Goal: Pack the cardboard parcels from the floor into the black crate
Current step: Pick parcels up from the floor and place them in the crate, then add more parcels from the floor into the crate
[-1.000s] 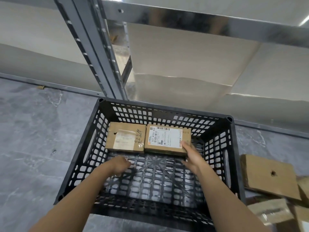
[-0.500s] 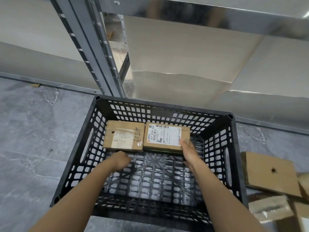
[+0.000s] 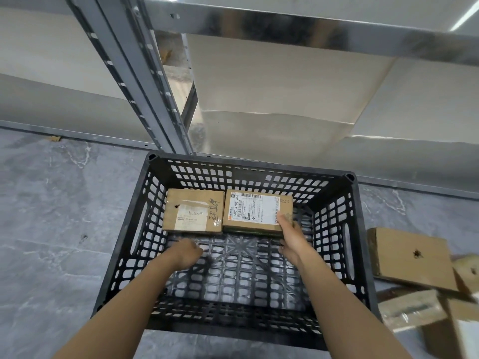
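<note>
Black crate (image 3: 246, 177) sits at frame centre on the grey floor. Two parcels lie flat, side by side, against its far wall: plain parcel (image 3: 193, 212) at left, labelled parcel (image 3: 255, 212) at right, their edges touching.

Right hand (image 3: 291, 237): fingers (image 3: 281, 218) straight and together, resting on the labelled parcel's near right corner. No clamp is visible.

Left hand (image 3: 186, 252): fingers curled under and holding nothing, over the crate bottom, just short of the plain parcel.

Floor parcels (image 3: 409, 257) lie outside the crate at right of frame.
</note>
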